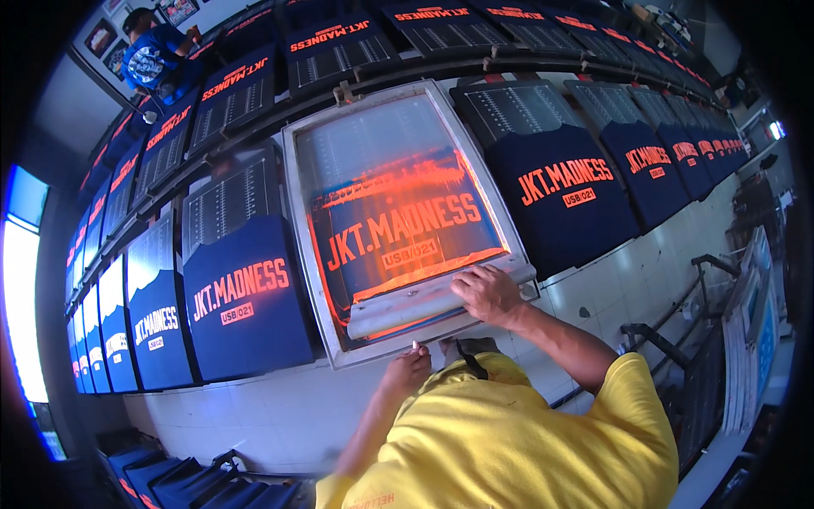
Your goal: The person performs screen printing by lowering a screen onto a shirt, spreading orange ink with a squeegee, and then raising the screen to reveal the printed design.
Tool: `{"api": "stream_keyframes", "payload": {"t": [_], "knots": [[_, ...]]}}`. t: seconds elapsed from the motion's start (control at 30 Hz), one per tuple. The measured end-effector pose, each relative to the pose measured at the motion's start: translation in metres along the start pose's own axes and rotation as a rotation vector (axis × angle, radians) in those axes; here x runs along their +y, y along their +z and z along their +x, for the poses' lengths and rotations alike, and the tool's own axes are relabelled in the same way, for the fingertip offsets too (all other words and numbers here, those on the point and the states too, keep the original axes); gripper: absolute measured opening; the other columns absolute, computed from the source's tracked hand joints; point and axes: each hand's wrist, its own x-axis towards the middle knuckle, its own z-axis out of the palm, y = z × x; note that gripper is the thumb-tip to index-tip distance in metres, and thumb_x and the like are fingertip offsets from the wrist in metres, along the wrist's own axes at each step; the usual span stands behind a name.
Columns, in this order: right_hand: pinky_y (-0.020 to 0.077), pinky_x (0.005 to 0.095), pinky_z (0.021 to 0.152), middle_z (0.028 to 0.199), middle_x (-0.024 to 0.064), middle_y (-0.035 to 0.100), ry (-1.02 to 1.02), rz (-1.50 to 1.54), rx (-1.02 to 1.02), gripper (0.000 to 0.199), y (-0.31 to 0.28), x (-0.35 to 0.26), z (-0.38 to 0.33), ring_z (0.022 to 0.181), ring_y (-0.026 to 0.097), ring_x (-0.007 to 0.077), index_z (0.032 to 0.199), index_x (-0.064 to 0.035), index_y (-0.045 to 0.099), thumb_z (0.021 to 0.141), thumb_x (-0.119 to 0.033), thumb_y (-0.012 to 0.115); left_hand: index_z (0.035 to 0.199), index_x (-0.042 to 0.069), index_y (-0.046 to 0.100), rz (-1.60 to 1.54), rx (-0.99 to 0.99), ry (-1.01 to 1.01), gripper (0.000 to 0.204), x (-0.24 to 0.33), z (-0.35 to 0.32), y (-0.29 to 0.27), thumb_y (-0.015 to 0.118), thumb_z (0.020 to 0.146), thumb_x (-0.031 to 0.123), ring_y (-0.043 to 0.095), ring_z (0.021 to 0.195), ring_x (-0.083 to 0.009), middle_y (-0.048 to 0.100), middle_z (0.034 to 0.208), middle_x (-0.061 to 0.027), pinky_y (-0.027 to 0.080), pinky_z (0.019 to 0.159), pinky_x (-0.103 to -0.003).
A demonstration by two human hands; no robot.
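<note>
A metal-framed printing screen (294,170) lies over a dark shirt on a board in front of me, with orange ink smeared across its mesh. Along its near end rests a wide metal squeegee (407,299), tilted slightly up to the right. My right hand (487,294) grips the squeegee near its right end, fingers curled over the top. Just below the frame's near edge, my left hand (409,370) is closed, with a small white tip sticking up from the fingers. What that small thing is, I cannot make out.
A printed navy shirt (242,297) lies on the board to the left, another shirt (564,182) to the right. More shirt-covered boards run in rows to both sides and behind. A person in a blue shirt (157,64) stands far left. Frames (746,339) lean at the right.
</note>
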Motion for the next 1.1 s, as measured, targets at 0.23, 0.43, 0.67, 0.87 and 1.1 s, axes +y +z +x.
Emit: {"api": "stream_keyframes", "payload": {"t": [0.23,0.43,0.67,0.87,1.1], "knots": [[0.0530,0.0398,0.076,0.089,0.0070,0.065,0.029,0.029,-0.056,0.013,0.004,0.004,0.001,0.085,0.066,0.0281,0.087,-0.0068,0.062,0.073,-0.007,0.062,0.108,0.003,0.065,1.686,0.327,0.996,0.032,0.042,-0.079,0.106,0.070,0.088,0.027,0.057,0.072,-0.0184,0.058,0.084,-0.0058,0.044,0.060,-0.029],[0.0556,0.0425,0.075,0.094,0.0109,0.067,0.030,0.038,-0.099,0.027,-0.001,0.005,0.009,0.091,0.066,0.0297,0.100,-0.0051,0.061,0.074,-0.007,0.063,0.105,-0.001,0.063,2.486,0.487,1.179,0.038,0.107,-0.063,0.104,0.069,0.071,0.013,0.055,0.110,-0.0306,0.059,0.107,-0.0133,0.047,0.087,-0.041],[0.0513,0.0397,0.080,0.096,0.0111,0.065,0.069,-0.079,0.045,0.026,-0.030,0.040,-0.026,0.095,0.063,0.0294,0.097,-0.0040,0.060,0.071,-0.001,0.065,0.093,0.003,0.061,2.371,0.510,1.071,0.027,0.109,-0.043,0.073,0.064,0.066,0.000,0.063,0.092,-0.0327,0.060,0.097,-0.0120,0.054,0.077,-0.043],[0.0513,0.0424,0.082,0.095,0.0096,0.065,0.199,0.001,-0.030,0.029,-0.008,0.065,-0.045,0.092,0.064,0.0300,0.093,-0.0044,0.062,0.065,-0.001,0.067,0.093,0.002,0.060,2.343,0.610,1.010,0.028,0.106,-0.034,0.069,0.064,0.066,-0.002,0.065,0.089,-0.0329,0.063,0.091,-0.0141,0.054,0.077,-0.043],[0.0540,0.0403,0.073,0.089,0.0099,0.062,0.189,0.008,0.010,0.013,-0.012,0.048,-0.063,0.087,0.063,0.0282,0.085,-0.0039,0.058,0.072,-0.004,0.060,0.105,0.003,0.062,2.405,0.612,1.067,0.043,0.086,-0.046,0.061,0.064,0.063,-0.001,0.067,0.095,-0.0302,0.067,0.100,-0.0120,0.056,0.078,-0.040]]}}
